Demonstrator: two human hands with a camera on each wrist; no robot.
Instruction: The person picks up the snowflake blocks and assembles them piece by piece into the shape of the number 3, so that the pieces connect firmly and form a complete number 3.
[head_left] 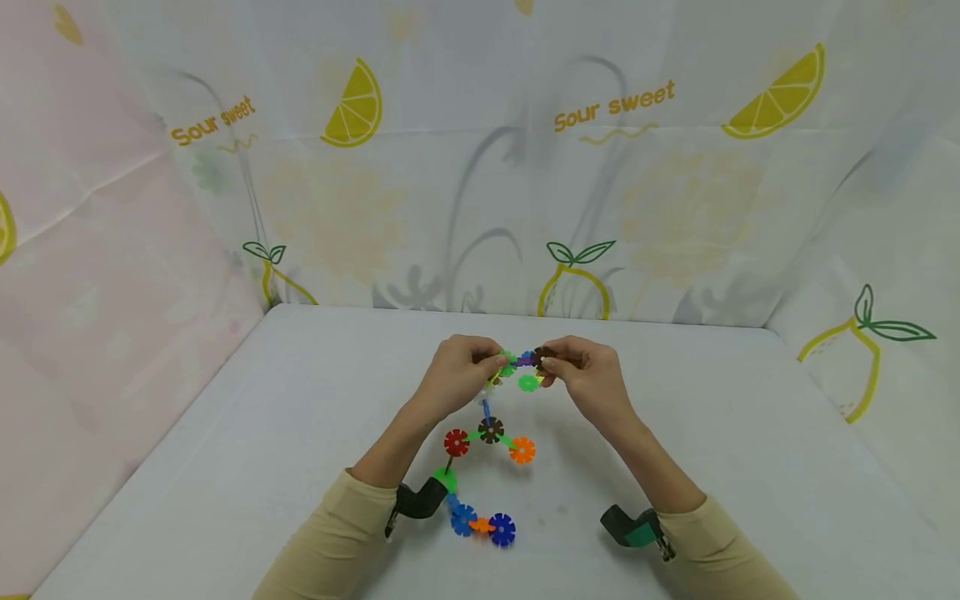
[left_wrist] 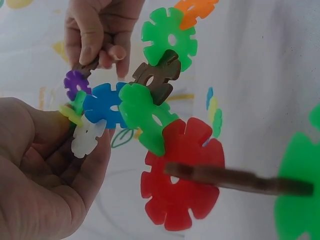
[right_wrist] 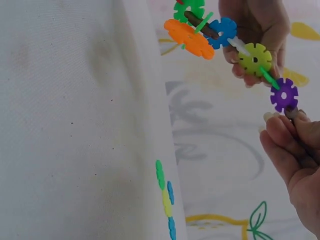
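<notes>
Snowflake-shaped plastic discs are slotted together into a long branching chain. My left hand (head_left: pixel 459 373) pinches the chain near its far end, by a yellow disc (left_wrist: pixel 71 115) and a small green disc (left_wrist: pixel 79 102). Across from it, my right hand (head_left: pixel 588 379) pinches a brown disc (head_left: pixel 541 358), which meets a purple disc (right_wrist: pixel 284 95) in the right wrist view. Nearer me, the chain runs through a white disc (left_wrist: pixel 88 138) and a blue disc (left_wrist: pixel 104 106). A red disc (head_left: pixel 457 442), another brown disc (head_left: pixel 491 430) and an orange disc (head_left: pixel 522 450) branch below.
The chain's near end, with a dark blue disc (head_left: pixel 502 529), reaches back between my forearms over the white table (head_left: pixel 225 467). A separate row of discs with a green disc (right_wrist: pixel 159 174) lies farther back. Printed cloth (head_left: pixel 450 167) walls the table's back and sides.
</notes>
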